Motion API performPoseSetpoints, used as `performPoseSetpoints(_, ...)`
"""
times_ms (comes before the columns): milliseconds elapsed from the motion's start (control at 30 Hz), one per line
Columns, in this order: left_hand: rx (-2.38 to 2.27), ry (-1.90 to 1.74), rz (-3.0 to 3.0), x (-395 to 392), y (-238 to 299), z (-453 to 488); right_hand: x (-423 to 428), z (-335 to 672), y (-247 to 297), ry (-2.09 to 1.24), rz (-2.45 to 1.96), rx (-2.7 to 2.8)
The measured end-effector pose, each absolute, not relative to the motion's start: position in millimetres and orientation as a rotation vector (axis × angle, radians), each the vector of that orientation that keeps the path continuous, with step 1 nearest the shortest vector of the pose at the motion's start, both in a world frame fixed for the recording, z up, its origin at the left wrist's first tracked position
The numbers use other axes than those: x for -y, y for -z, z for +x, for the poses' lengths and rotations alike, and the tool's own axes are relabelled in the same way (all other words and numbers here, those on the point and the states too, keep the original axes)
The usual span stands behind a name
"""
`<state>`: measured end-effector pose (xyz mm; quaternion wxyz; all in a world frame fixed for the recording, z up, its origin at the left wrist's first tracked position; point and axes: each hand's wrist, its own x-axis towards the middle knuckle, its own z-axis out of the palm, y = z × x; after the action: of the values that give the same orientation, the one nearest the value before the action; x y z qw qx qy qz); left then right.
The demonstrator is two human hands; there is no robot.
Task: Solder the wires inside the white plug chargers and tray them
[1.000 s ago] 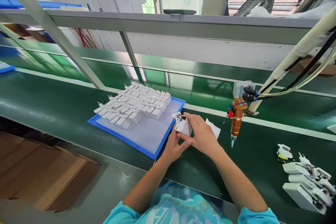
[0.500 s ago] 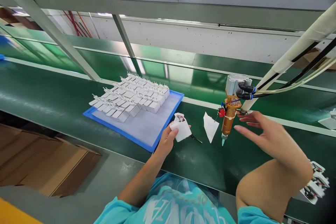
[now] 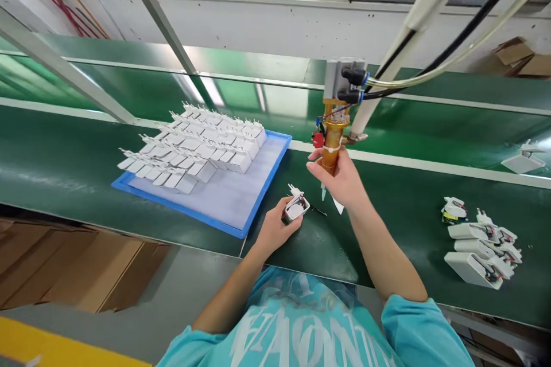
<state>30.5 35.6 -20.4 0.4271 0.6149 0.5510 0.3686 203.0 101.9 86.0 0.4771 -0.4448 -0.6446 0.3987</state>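
My left hand [image 3: 274, 228] grips a white plug adapter housing [image 3: 296, 210] with its open end facing up. Red and black wires show inside, and a plug piece with pins sits at its far edge. My right hand [image 3: 349, 182] is wrapped around a brass-coloured glue dispensing valve [image 3: 333, 136], which hangs from a grey block with hoses. The valve's light blue tip [image 3: 323, 192] points down, right of the housing and apart from it. Behind my right wrist a white piece of paper [image 3: 338, 206] partly shows. A thin dark tool [image 3: 319, 211] lies beside the housing.
On the left, a blue-rimmed tray [image 3: 232, 228] bears many closed white adapters [image 3: 202, 146]. Several open housings with wires [image 3: 484, 249] stand at the right. A white arm [image 3: 400, 49] carries hoses [image 3: 456, 49] overhead. Cardboard boxes [image 3: 86, 266] lie on the floor at left.
My right hand has moved left and closed around the dispensing valve. My left hand has turned the housing so its open end faces up. The view has shifted right and down.
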Motion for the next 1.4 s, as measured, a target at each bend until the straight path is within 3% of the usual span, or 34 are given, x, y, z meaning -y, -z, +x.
performPoseSetpoints(200, -1.428, -0.835, 1.703, -32.8, 16.1, 29.4, -88.1, 171.6, -77.1, -0.810, -1.159, 1.377)
performPoseSetpoints(733, -1.361, -0.788, 1.842, -27.4, 7.5, 35.5, -78.8, 159.6, -69.7, -0.589, -0.996, 1.503)
performPoseSetpoints(1400, -1.336, -0.775, 1.804, -28.5, 3.9, 38.6, -78.1, 161.8, -70.6, -0.615, -0.986, 1.524)
